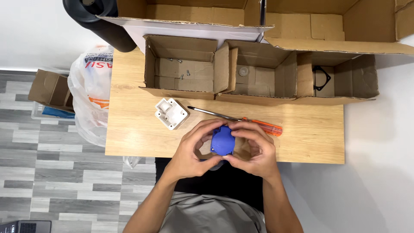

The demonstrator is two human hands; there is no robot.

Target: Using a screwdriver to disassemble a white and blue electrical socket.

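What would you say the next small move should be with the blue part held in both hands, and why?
Probably lower the blue part toward the white housing. Both the left hand and the right hand grip it above the table edge, the housing lies open-side up just to the left, and the screwdriver lies untouched behind.

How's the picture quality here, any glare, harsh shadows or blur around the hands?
Head view: even, soft light, no glare on the wooden table; only faint shadows inside the cardboard boxes; both hands and the blue part are sharp; edges bow slightly from the wide lens.
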